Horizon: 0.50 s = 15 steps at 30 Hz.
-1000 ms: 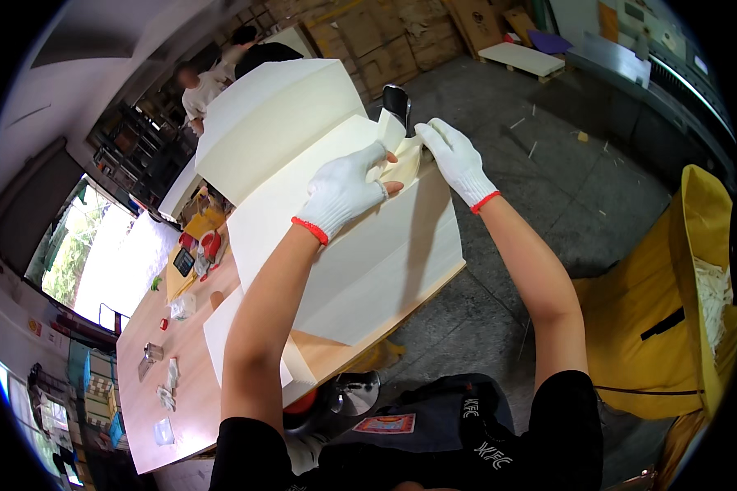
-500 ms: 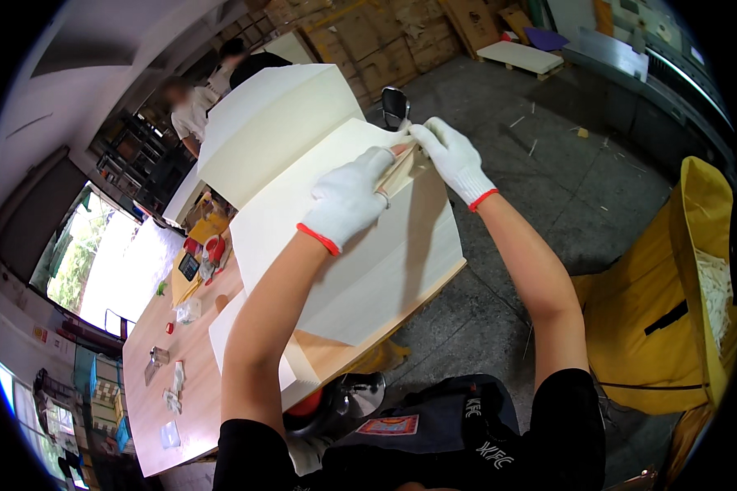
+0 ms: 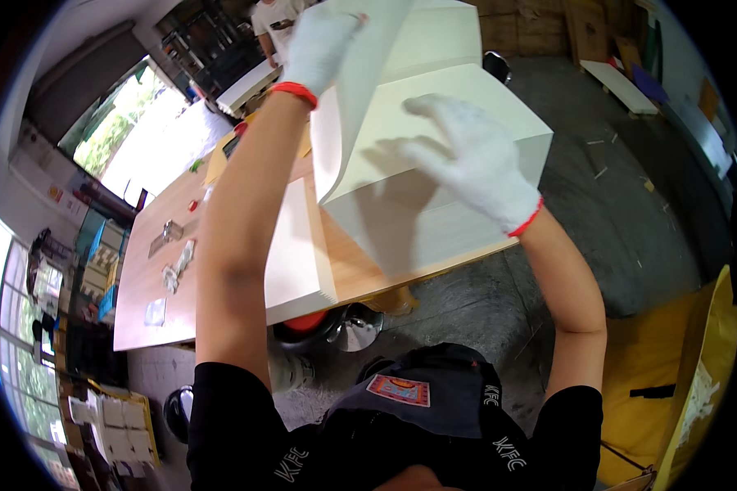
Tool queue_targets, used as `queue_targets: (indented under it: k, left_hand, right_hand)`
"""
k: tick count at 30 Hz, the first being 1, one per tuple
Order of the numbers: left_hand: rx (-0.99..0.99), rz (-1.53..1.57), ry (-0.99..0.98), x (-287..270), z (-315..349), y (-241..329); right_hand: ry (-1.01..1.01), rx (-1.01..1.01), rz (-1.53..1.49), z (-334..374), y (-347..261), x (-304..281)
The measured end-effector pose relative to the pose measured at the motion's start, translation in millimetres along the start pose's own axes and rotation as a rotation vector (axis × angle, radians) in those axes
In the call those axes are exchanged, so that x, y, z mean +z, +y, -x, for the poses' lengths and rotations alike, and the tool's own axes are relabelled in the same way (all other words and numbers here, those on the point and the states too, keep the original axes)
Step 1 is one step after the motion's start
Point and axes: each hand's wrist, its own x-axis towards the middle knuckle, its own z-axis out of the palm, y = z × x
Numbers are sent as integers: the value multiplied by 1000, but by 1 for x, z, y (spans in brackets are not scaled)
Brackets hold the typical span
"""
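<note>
A tall stack of large white sheets (image 3: 499,98) stands on the wooden table in front of me. My left hand (image 3: 323,49), in a white knitted glove with a red cuff, is raised at the stack's left side. It is closed on a white paper sheet (image 3: 348,123), which curls upward from the stack. My right hand (image 3: 471,159), gloved the same way, hovers over the stack's near edge with fingers spread and nothing in them. It casts a shadow on the white surface. Behind, another white pile (image 3: 434,37) rises higher.
A lower white stack (image 3: 295,254) lies on the table (image 3: 147,282) by my left forearm, with a metal object and crumpled white scraps farther left. A yellow bag (image 3: 655,425) is at my lower right. A person (image 3: 274,29) stands beyond the table.
My left hand has lifted up and left with a sheet peeled back from the stack. My right hand has let go of the far edge and come nearer, fingers apart.
</note>
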Motion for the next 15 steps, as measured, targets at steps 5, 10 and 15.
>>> queue_targets:
  k: [5,10,15]
  left_hand:
    - [-111,532,412,-99,43,-6]
    - [-75,808,710,-144,104,-47]
    - [-207,1011,819,-155,154,-74]
  right_hand:
    - [-427,104,-38,-19,-67,57]
    - [-590,132,162,-12,-102,93]
    - [-601,114,279,2,-107,106]
